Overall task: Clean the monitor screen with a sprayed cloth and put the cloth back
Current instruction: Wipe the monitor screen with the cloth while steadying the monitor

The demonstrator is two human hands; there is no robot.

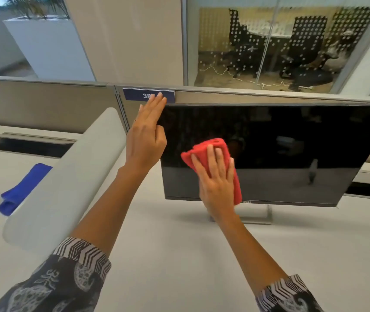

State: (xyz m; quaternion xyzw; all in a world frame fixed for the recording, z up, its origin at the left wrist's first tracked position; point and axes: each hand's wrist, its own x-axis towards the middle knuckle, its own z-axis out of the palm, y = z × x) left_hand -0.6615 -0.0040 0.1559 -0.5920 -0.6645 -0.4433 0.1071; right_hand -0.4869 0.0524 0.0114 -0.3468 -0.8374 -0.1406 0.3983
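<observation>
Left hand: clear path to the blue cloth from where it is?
Probably not directly. The left hand rests at the monitor's left edge, and a pale divider stands between it and the blue cloth; it would have to go over.

Dark, switched-off monitor (292,140) upright on a slim silver stand, tilted slightly back on the white desk, red cloth (215,152) bunched and pressed flat against the lower-left part of its screen

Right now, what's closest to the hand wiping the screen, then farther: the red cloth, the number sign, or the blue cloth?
From the right hand:
1. Red cloth, pressed under it on the monitor.
2. Number sign, up left on the partition.
3. Blue cloth, far left on the desk.
</observation>
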